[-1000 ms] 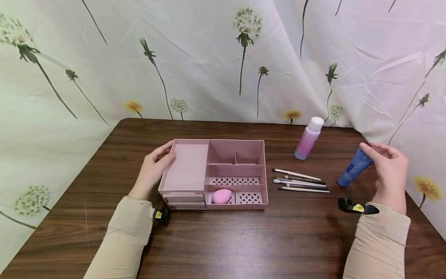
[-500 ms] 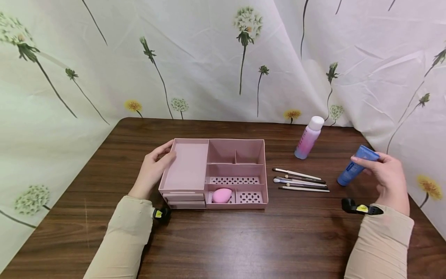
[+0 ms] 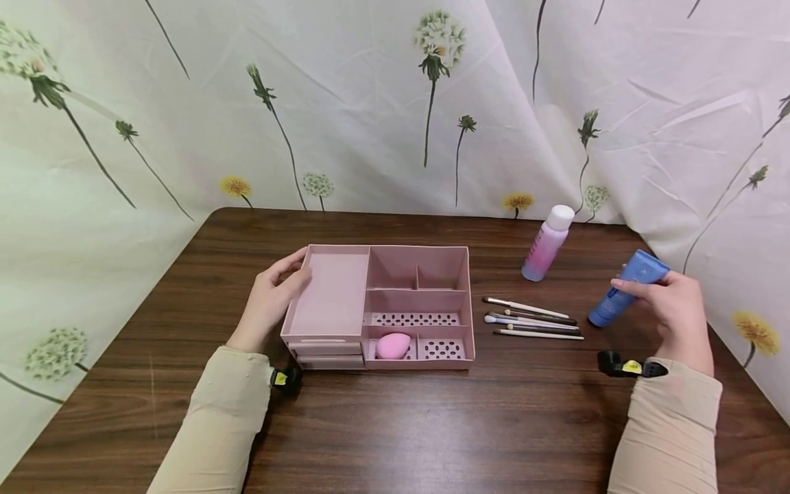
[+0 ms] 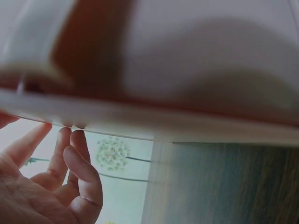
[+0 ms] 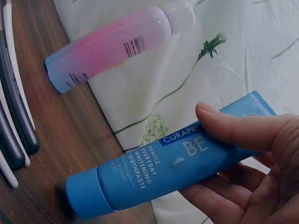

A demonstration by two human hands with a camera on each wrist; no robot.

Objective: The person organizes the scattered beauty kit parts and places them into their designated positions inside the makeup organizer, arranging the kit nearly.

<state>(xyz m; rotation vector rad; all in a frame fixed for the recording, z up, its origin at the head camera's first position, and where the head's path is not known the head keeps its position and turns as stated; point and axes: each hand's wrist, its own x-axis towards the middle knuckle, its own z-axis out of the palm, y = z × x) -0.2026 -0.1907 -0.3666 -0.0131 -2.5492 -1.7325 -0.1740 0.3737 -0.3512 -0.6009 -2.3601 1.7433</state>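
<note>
On the right side of the table my right hand (image 3: 677,312) grips a blue toothpaste tube (image 5: 173,163) near its flat end, thumb on the front and fingers behind. The tube leans cap down, its cap (image 5: 88,193) low over the wood. My left hand (image 3: 271,302) rests at the left side of a pink desk organizer (image 3: 333,291), fingertips against its side wall in the left wrist view. The organizer has a flat top tray, two small drawers and several open compartments. A pink makeup sponge (image 3: 393,346) lies in the front compartment.
Several makeup brushes (image 3: 533,319) lie on the wooden table (image 3: 432,425) between the organizer and the tube. A pink spray bottle (image 3: 546,247) with a white cap stands behind them. A flower-print cloth (image 3: 370,103) hangs along the table's back edge.
My right hand has shifted its grip lower on the toothpaste tube, then moved slightly left with it. The left hand and the organizer have stayed in place.
</note>
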